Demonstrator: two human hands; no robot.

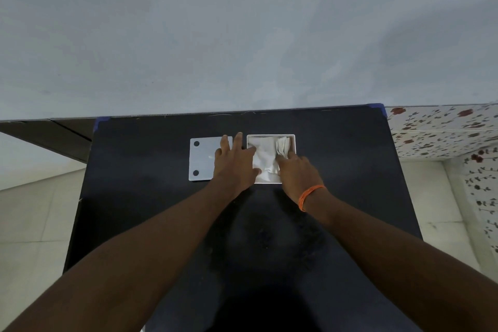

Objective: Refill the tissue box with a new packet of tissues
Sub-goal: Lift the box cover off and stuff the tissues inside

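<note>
A white square tissue box (270, 136) stands open on the black table (161, 210), with white tissues (265, 155) lying inside it. Its flat white lid (202, 159), with two dark round pads, lies on the table just to the left. My left hand (234, 162) rests with spread fingers across the lid's right edge and the box's left side, thumb touching the tissues. My right hand (295, 167), an orange thread on its wrist, presses fingers into the right side of the box against a folded stack of tissues (283, 146).
The table's far edge meets a pale grey wall (242, 35). A floral-patterned surface (444, 129) stands to the right. Light floor tiles (32, 210) show on both sides of the table.
</note>
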